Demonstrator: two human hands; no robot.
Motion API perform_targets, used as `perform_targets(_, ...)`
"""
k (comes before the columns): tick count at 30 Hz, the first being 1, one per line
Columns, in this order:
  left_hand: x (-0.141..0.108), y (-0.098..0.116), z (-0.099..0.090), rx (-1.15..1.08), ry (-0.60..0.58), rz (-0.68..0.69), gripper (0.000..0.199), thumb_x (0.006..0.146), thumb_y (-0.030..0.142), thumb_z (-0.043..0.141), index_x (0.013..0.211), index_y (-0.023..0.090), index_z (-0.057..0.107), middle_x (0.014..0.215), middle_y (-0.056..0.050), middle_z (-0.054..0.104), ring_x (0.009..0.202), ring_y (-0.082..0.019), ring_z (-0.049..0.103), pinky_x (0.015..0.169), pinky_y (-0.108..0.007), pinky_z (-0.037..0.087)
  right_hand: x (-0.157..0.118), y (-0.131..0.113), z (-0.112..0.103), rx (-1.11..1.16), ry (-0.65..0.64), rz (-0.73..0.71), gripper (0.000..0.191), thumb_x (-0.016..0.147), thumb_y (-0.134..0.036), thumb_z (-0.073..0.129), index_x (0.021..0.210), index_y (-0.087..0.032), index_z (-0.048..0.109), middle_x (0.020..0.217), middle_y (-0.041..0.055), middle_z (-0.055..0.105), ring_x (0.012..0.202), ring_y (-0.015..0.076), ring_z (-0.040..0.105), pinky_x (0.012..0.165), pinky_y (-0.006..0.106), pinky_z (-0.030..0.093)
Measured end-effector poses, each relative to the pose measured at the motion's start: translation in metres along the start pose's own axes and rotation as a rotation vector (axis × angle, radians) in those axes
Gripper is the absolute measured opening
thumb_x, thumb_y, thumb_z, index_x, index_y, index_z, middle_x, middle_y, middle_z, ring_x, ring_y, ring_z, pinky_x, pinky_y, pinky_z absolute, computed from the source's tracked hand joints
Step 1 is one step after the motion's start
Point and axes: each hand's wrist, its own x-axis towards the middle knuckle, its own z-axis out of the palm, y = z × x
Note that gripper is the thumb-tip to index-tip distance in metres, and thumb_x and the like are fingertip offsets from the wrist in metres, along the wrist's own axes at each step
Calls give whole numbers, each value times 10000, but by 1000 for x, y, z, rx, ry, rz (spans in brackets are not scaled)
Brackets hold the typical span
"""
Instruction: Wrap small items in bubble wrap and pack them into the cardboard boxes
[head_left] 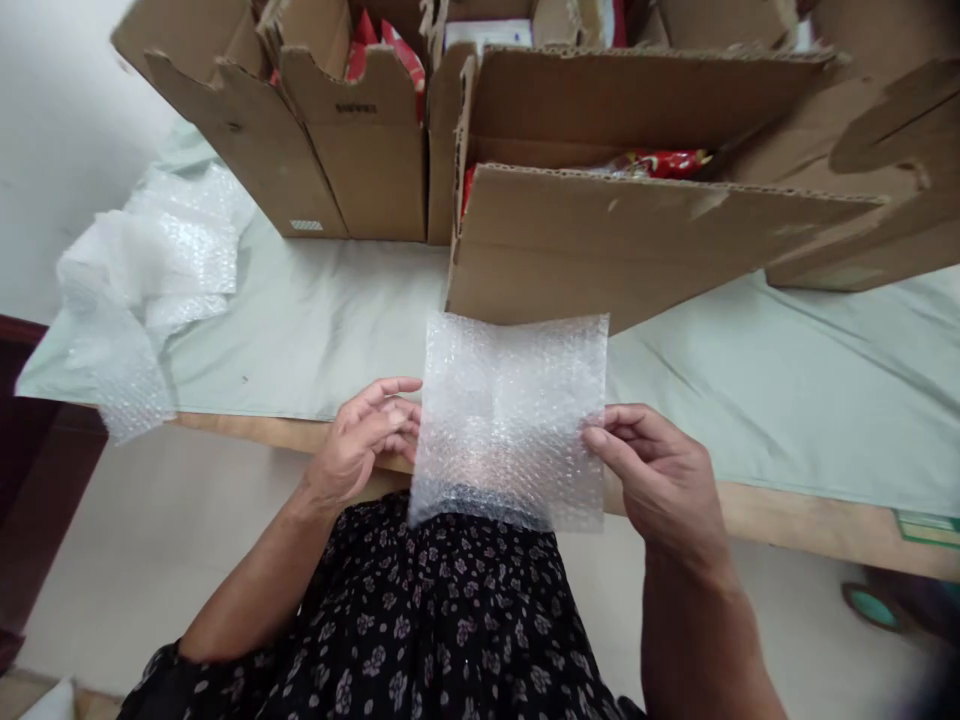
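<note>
A sheet of clear bubble wrap (510,410), roughly square and possibly a pouch, hangs in front of my body over the table's front edge. My right hand (664,470) pinches its right edge between thumb and fingers. At its left edge is my left hand (371,430), fingers apart and slightly curled; their tips reach the edge, and I cannot tell whether they touch it. Behind the sheet stands an open cardboard box (600,250) with red shiny packets (667,163) inside.
More cardboard boxes (375,170) stand along the back, some holding red packets. A loose pile of bubble wrap (157,260) lies at the left, one end drooping over the edge. A pale green cloth (750,400) covers the table. A green flat item (930,527) sits at the right edge.
</note>
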Motion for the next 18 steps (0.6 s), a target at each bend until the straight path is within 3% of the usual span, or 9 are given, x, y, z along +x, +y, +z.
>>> perform_targets(4,0,-5,6,135,0,45,589,793,460,846,1261,164,646,905,-53,744,784,-174,720,603,-252,611,1,-5,1,-148,44,-129,112,890,-336,784,922,-229,767,844,19,764,721,142,704,658,252,586)
perform_targets(8,3,-11,14,379,61,81,418,785,302,832,1152,159,692,759,19,663,665,-113,626,593,-221,553,6,-17,-3,-282,-38,-287,57,911,-287,744,924,-234,762,859,17,776,764,165,732,748,303,623)
perform_targets(13,1,-21,18,463,88,144,240,824,283,747,1039,177,748,707,21,624,631,-119,598,565,-234,481,1,-19,-7,-340,-87,-367,53,926,-223,716,959,-257,739,884,2,779,767,162,740,748,298,619)
perform_targets(16,-1,-14,15,608,140,265,211,838,258,730,1036,197,767,833,-20,694,678,-136,620,604,-253,499,-2,-18,-12,-360,-120,-415,90,938,-195,685,966,-269,728,915,5,784,795,169,752,744,299,622)
perform_targets(18,3,-5,13,778,157,444,257,834,230,722,1086,214,767,1039,-63,741,874,-195,682,776,-312,573,-2,-22,-16,-390,-155,-451,108,940,-185,664,966,-273,721,955,17,792,864,194,771,785,322,636)
